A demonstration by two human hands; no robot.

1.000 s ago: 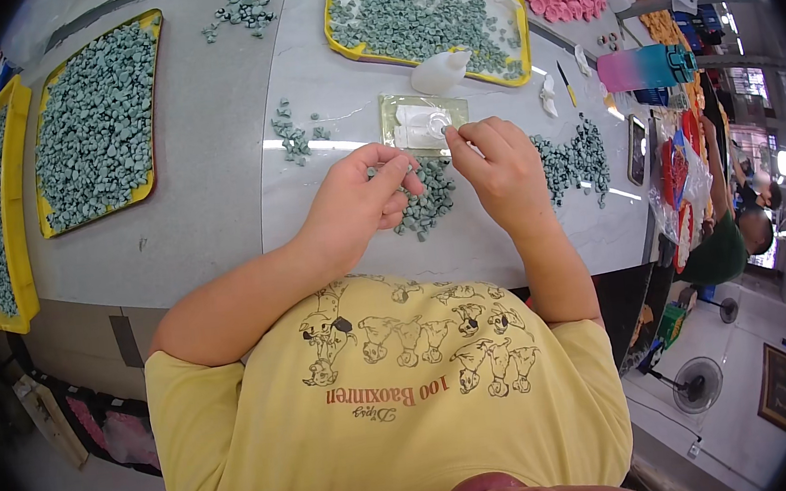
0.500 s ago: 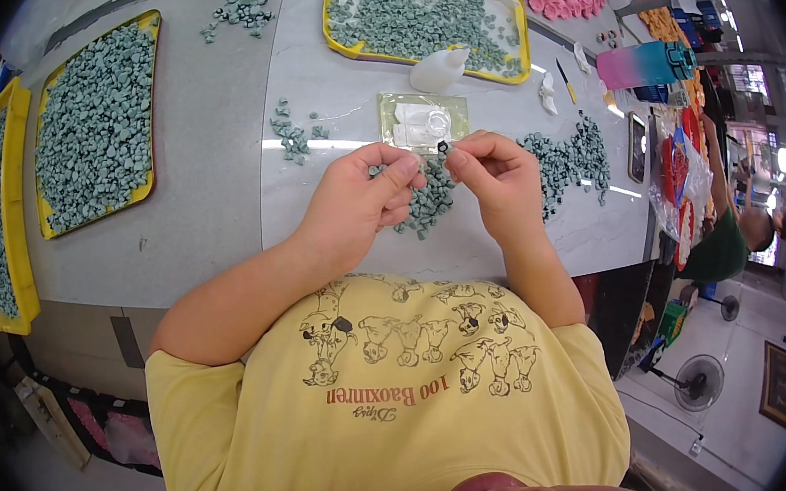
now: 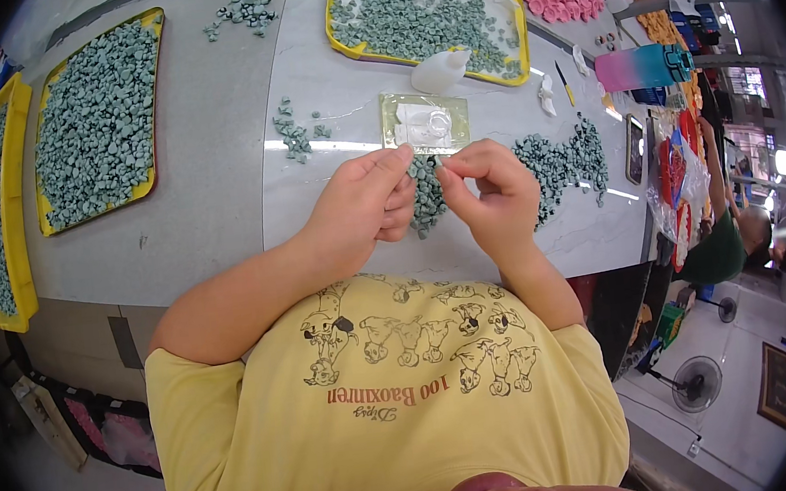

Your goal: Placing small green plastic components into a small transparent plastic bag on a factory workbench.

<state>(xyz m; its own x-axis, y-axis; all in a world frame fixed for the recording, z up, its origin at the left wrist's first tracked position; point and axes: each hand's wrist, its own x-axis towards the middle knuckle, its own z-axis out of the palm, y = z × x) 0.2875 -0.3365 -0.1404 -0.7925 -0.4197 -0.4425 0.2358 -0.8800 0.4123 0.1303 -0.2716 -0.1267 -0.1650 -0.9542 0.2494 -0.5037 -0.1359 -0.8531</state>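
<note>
My left hand (image 3: pixel 365 199) is closed, thumb against the forefinger; whatever it may hold is hidden. Close beside it, my right hand (image 3: pixel 497 190) pinches a small green piece (image 3: pixel 439 160) between thumb and forefinger. A narrow gap separates the two hands. Beneath them on the table lies a heap of small green pieces (image 3: pixel 427 212) with dark spots. Just beyond the fingertips sits a clear yellowish plate (image 3: pixel 455 126) bearing white paper-like bits (image 3: pixel 424 123). Behind it a white squeeze bottle (image 3: pixel 439 72) leans or lies near a yellow tray.
Green pieces fill a yellow-rimmed tray (image 3: pixel 522 42) at the back, another tray (image 3: pixel 150 117) at left, and a yellow bin (image 3: pixel 19 215) at far left. More green pieces (image 3: pixel 563 165) lie at right, near a knife (image 3: pixel 566 83), a phone (image 3: pixel 634 148) and a pink-blue bottle (image 3: pixel 638 67).
My right hand has lowered slightly and turned the small piece, whose dark part no longer shows. My left hand's fingers have closed up more and shifted slightly left.
</note>
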